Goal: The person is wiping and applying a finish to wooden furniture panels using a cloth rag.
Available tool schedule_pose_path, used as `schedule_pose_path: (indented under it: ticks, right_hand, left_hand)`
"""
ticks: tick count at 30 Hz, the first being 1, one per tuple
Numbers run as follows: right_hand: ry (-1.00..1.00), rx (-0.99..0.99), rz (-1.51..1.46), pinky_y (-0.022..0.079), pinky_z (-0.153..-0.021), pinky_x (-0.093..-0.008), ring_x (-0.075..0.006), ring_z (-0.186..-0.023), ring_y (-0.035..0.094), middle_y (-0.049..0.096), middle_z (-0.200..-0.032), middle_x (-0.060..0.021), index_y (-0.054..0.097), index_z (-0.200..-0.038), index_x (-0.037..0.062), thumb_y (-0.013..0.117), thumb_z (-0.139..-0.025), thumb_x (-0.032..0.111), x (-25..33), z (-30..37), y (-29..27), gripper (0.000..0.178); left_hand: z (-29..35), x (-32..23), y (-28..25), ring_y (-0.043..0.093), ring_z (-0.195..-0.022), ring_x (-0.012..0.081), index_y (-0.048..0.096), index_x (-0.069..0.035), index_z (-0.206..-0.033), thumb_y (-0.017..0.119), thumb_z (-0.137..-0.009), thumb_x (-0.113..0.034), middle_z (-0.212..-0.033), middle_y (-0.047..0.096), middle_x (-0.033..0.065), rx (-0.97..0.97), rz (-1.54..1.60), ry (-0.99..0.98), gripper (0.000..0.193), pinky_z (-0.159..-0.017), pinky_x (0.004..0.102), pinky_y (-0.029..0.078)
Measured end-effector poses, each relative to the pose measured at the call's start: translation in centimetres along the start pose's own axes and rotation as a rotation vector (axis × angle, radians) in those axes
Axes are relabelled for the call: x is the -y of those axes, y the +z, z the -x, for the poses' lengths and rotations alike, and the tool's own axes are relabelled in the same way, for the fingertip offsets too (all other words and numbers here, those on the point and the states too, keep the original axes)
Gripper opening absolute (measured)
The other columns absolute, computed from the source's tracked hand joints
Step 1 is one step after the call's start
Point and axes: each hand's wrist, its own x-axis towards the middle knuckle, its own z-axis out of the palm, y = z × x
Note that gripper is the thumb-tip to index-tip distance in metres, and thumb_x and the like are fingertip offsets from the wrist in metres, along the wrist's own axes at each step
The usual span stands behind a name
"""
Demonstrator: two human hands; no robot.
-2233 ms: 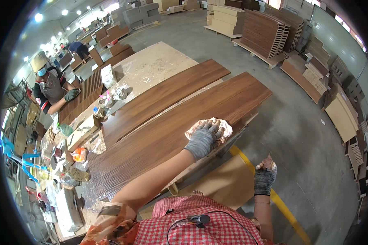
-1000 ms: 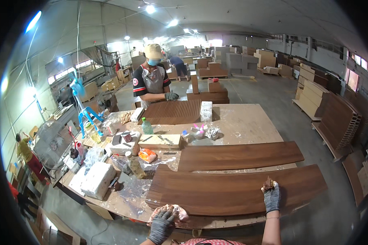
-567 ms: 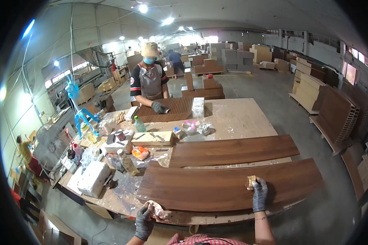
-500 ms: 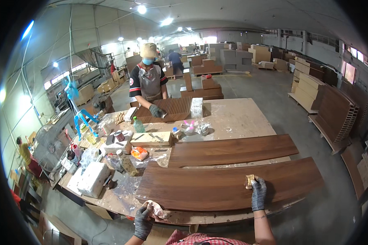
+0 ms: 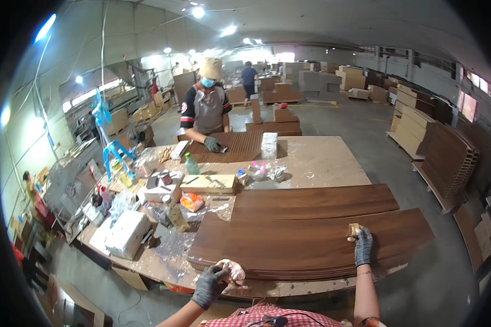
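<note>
A wide dark brown wood-grain board (image 5: 300, 240) lies on top of a stack at the worktable's near edge. My right hand (image 5: 364, 246), in a grey glove, is closed on a small tan pad (image 5: 353, 230) over the board's right part; whether it is sponge or folded cloth I cannot tell. At the board's near left edge, my left hand (image 5: 209, 286), also gloved, grips a crumpled pinkish-white rag (image 5: 232, 272). Just beyond lies a narrower brown board (image 5: 316, 200), next to the wide one.
Across the worktable (image 5: 322, 158) a masked co-worker (image 5: 207, 106) has a gloved hand on ribbed brown strips (image 5: 223, 147). Bottles (image 5: 175, 212), a light wooden block (image 5: 208, 183), an orange bag (image 5: 191, 201) and a white wrapped block (image 5: 128, 234) crowd the left side. Panel stacks (image 5: 447, 158) stand right.
My right hand has slid the tan pad rightward along the board. My left hand has moved right along the near edge with the rag. The view has shifted slightly.
</note>
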Motion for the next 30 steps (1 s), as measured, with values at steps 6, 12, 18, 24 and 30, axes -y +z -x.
schedule_pose_path:
  ticks: [6,12,18,24,30]
  right_hand:
    - [-0.022,0.018,0.096,0.056,-0.055,-0.0236,-0.0140,-0.074,0.065,0.069,-0.093,-0.0087,0.064,-0.108,0.0004,0.060,-0.092,0.011,-0.5,-1.4,-0.6,0.019]
    - [-0.187,-0.174,0.286,0.057,-0.057,-0.0232,-0.0112,-0.072,0.063,0.068,-0.092,-0.0038,0.065,-0.105,0.0020,0.062,-0.091,0.009,-2.3,-2.1,-1.8,0.017]
    - [-0.188,-0.228,0.294,0.057,-0.058,-0.0234,-0.0132,-0.069,0.065,0.068,-0.091,-0.0065,0.065,-0.106,0.0010,0.060,-0.093,0.014,-2.1,-1.9,-0.9,0.019]
    - [-0.246,-0.282,0.272,0.056,-0.061,-0.0270,-0.0167,-0.073,0.065,0.066,-0.095,-0.0078,0.064,-0.110,0.0031,0.060,-0.094,0.023,-3.8,-4.6,-5.5,0.025]
    - [-0.191,-0.274,0.349,0.054,-0.058,-0.0263,-0.0157,-0.069,0.064,0.065,-0.090,-0.0066,0.063,-0.106,0.0034,0.060,-0.095,0.021,-4.2,-5.7,-5.4,0.021]
  left_hand:
    - [-3.1,0.4,-1.1,0.063,-0.088,0.0360,0.069,-0.010,-0.105,0.074,-0.077,-0.013,-0.100,0.064,0.0164,0.140,0.133,0.079,0.029,-0.078,0.0416,0.053]
    - [-3.8,1.4,-0.5,0.063,-0.090,0.0349,0.070,-0.010,-0.102,0.074,-0.074,-0.014,-0.098,0.063,0.0172,0.229,0.242,0.017,0.029,-0.080,0.0415,0.052]
    - [-4.4,1.3,-2.5,0.062,-0.095,0.0377,0.070,-0.011,-0.100,0.069,-0.074,-0.014,-0.101,0.064,0.0185,0.268,0.180,0.210,0.027,-0.086,0.0442,0.050]
    - [-5.1,2.2,0.0,0.062,-0.094,0.0378,0.066,-0.007,-0.102,0.065,-0.078,-0.016,-0.102,0.063,0.0189,0.318,0.109,0.198,0.026,-0.084,0.0457,0.050]
    - [-5.2,1.4,0.4,0.063,-0.094,0.0387,0.064,-0.001,-0.100,0.063,-0.080,-0.018,-0.096,0.064,0.0209,0.332,0.118,0.049,0.026,-0.081,0.0459,0.051]
